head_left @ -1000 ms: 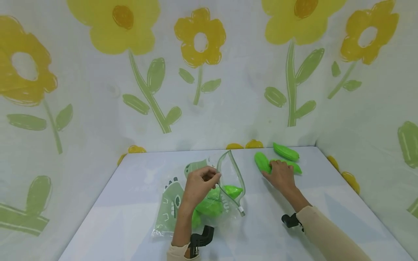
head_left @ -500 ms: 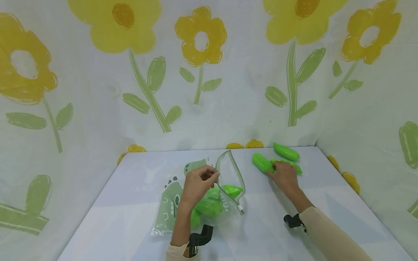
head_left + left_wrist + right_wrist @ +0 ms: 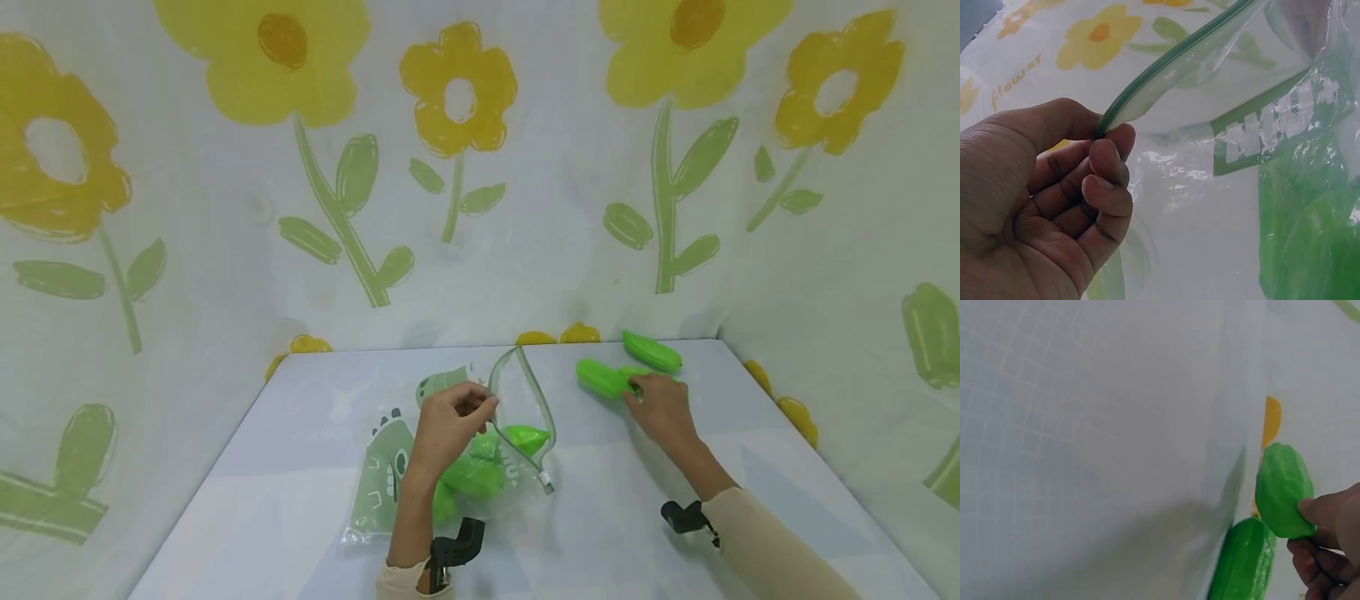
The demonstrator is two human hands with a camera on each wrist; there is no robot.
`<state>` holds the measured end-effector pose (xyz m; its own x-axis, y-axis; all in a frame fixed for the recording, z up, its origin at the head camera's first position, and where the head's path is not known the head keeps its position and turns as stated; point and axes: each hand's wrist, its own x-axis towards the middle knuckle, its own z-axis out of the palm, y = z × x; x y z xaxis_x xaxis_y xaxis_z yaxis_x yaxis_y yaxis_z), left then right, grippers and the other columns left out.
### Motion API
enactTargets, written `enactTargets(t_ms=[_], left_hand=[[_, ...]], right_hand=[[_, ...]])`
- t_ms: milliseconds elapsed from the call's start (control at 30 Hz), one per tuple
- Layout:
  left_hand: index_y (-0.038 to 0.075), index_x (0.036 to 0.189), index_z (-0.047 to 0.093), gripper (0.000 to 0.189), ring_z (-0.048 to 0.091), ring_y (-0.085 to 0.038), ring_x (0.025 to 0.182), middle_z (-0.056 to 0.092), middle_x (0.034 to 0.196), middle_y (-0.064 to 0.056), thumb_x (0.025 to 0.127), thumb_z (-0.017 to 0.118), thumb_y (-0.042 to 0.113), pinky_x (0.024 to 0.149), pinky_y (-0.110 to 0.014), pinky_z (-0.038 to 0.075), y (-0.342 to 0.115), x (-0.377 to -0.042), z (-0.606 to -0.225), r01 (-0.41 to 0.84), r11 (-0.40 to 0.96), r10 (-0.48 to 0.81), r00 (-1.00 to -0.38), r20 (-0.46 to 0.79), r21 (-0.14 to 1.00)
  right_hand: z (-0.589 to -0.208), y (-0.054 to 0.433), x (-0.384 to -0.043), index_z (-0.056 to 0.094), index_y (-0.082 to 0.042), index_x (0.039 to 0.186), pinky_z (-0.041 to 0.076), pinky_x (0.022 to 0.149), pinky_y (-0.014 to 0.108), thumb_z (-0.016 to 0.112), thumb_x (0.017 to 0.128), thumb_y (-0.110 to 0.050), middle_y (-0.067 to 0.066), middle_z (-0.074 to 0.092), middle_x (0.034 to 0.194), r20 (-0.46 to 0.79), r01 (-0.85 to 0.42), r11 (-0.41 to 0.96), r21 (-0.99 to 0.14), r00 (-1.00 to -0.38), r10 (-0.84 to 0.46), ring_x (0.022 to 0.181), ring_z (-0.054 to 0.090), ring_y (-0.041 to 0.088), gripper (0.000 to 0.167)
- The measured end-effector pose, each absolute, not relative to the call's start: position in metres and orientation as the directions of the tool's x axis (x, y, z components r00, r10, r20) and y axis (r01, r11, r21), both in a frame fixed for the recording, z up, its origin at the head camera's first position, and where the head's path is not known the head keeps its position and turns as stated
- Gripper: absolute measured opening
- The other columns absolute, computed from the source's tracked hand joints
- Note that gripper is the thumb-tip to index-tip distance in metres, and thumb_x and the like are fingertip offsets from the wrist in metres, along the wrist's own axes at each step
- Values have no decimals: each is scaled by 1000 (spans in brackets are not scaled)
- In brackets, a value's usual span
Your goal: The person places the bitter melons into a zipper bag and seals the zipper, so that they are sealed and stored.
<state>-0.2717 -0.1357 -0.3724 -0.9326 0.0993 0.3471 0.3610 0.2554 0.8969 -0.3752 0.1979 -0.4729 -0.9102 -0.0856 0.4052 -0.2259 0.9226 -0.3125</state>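
Note:
My left hand (image 3: 452, 425) pinches the green zip edge of a clear zip bag (image 3: 1172, 150) between thumb and forefinger, and the bag's mouth gapes to the right. Several bright green pieces (image 3: 472, 477) show through the plastic. Thumb and fingertips of my right hand (image 3: 662, 408) pinch the end of a lumpy green cucumber-shaped vegetable (image 3: 600, 377), seen closer in the right wrist view (image 3: 1283, 487). Behind that hand a second green vegetable (image 3: 633, 372) is mostly hidden in the head view. Farther back lies a third, ridged green vegetable (image 3: 651, 351).
The white table (image 3: 270, 467) meets a flower-printed cloth wall (image 3: 540, 275) at the back, with more cloth at both sides. The bag, printed with a green cartoon face (image 3: 382, 479), covers the middle left of the table.
The lumpy vegetable in my right hand has swung from a steep slant to nearly level. The right hand has moved slightly right and toward me. My left hand keeps its grip on the bag.

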Motion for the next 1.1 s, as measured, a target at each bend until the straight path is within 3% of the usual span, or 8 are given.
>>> enactTargets(t_ms=[233,600,867,1100], left_hand=[[-3,96,72,6,63,-29,64,68,78,-14,93,70,2,58,-24,47,-137,-272,-373,342,273,104,-940,326,899],[-3,94,72,5,62,-47,70,67,77,-18,93,70,1,58,-24,46,-135,-267,-370,348,266,94,-937,335,899],[-1,94,73,4,63,-35,65,67,75,-12,92,71,2,58,-24,47,-135,-268,-371,349,276,83,-937,340,895],[-2,94,72,4,63,-33,65,67,76,-12,92,70,1,58,-24,47,-135,-267,-369,344,275,81,-939,334,898]], right_hand=[[-462,201,-363,73,6,107,44,78,62,79,85,-10,22,71,102,477,-283,902,-326,-873,-102,98,65,43,27],[-448,200,-342,74,6,104,51,72,52,82,80,-2,22,71,99,607,-425,831,-360,-783,-137,82,67,34,26],[-433,190,-326,75,4,100,55,66,48,83,76,4,15,73,96,692,-545,760,-355,-699,-178,79,68,28,25],[-420,181,-312,75,1,98,55,67,40,86,75,2,10,73,95,727,-596,736,-322,-654,-211,79,68,23,26]])
